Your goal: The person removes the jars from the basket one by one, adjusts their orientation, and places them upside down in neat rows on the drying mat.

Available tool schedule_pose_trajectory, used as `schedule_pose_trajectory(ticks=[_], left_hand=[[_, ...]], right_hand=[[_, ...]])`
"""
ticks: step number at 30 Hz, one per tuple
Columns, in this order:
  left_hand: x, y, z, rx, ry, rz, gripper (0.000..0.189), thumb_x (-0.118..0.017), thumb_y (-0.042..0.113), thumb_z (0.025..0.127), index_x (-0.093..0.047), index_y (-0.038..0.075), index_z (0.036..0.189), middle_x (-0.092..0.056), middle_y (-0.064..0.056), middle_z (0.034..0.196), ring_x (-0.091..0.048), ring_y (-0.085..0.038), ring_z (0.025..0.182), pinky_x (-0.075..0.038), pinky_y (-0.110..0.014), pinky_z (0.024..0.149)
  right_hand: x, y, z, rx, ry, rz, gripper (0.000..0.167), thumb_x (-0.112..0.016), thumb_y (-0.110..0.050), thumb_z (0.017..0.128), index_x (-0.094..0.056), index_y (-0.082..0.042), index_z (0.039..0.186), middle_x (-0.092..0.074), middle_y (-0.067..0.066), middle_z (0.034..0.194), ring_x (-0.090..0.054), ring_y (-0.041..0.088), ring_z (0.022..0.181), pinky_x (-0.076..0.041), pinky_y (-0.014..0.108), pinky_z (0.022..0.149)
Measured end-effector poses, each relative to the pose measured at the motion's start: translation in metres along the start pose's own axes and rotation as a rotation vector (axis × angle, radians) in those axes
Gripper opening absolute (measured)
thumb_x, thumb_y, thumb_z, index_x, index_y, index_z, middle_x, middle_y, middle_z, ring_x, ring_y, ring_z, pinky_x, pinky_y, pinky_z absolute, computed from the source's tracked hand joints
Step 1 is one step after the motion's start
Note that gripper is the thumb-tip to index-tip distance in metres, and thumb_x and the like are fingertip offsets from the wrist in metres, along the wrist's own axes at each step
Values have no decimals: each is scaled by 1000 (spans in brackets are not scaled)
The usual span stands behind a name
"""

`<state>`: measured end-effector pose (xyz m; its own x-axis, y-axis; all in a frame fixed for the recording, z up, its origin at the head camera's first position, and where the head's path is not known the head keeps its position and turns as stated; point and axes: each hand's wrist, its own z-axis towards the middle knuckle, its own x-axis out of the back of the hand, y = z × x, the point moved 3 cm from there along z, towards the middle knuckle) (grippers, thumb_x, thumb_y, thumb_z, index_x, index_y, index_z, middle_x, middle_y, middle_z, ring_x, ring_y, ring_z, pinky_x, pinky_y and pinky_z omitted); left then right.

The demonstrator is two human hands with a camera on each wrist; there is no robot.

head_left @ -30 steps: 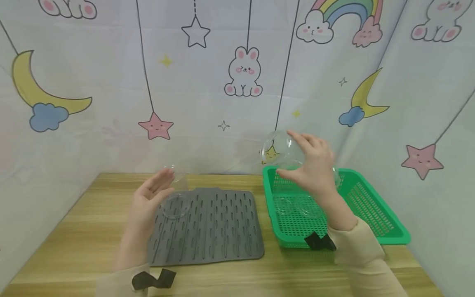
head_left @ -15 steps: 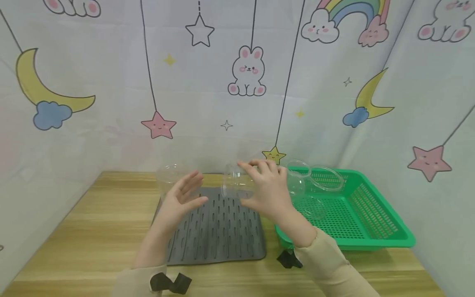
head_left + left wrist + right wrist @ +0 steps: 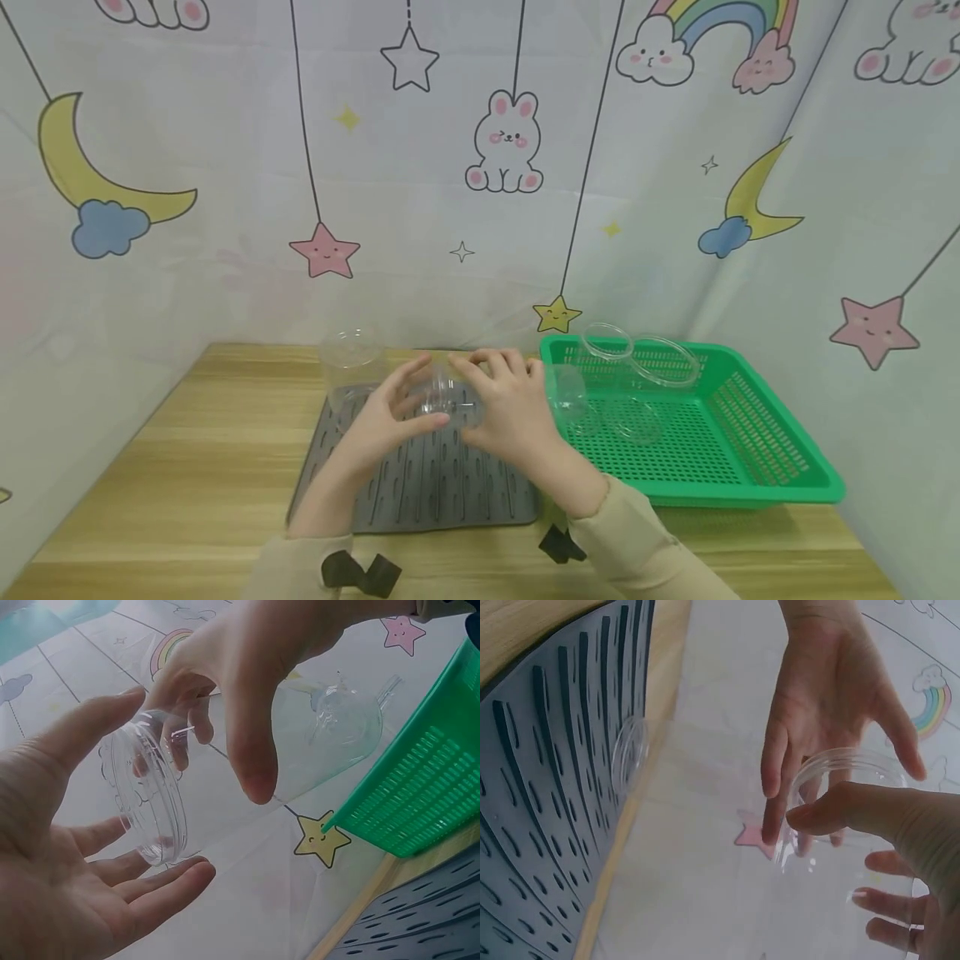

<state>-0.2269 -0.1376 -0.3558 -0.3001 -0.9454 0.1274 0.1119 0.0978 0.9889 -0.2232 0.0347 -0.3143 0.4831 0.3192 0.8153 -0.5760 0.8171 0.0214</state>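
My right hand (image 3: 513, 410) grips a clear, see-through jar (image 3: 442, 393) around its side, thumb on one side and fingers on the other. The jar lies tipped sideways above the grey mat, its ridged rim toward my left hand (image 3: 378, 429). In the left wrist view, that hand's spread fingers and thumb stand around the ridged rim (image 3: 161, 802); the thumb tip appears to touch it. Another clear jar (image 3: 352, 367) stands upright on the mat's far left part, partly behind my left hand. The held jar's far end sticks out past my right hand.
A grey ribbed mat (image 3: 420, 500) lies on the wooden table (image 3: 172, 467). To its right stands a green slotted basket (image 3: 787, 433) with two clear jars (image 3: 633, 383) upright at its left. A patterned curtain (image 3: 420, 192) hangs behind the table.
My right hand has brought the jar from over the basket leftward and down to above the mat, tipping it sideways. The left hand has moved right from the standing jar to the held jar's rim.
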Motion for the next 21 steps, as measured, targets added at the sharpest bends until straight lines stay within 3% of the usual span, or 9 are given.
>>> schedule_pose_trajectory(ticks=[16,21], left_hand=[[0,-5,2,-6,45,-15,74,-73,17,87,-35,14,150,-33,-16,157,-31,-46,142,-30,-68,111],[1,-5,2,-8,60,-13,74,-73,16,87,-35,13,150,-36,-15,155,-35,-44,141,-34,-66,110]], right_hand=[[-8,-3,-4,-7,-62,-10,97,-94,-36,58,-51,-19,142,-56,5,129,-47,27,115,-36,43,82],[-8,-3,-5,3,-39,-16,102,-94,-39,58,-46,-20,146,-55,4,131,-46,26,117,-36,43,82]])
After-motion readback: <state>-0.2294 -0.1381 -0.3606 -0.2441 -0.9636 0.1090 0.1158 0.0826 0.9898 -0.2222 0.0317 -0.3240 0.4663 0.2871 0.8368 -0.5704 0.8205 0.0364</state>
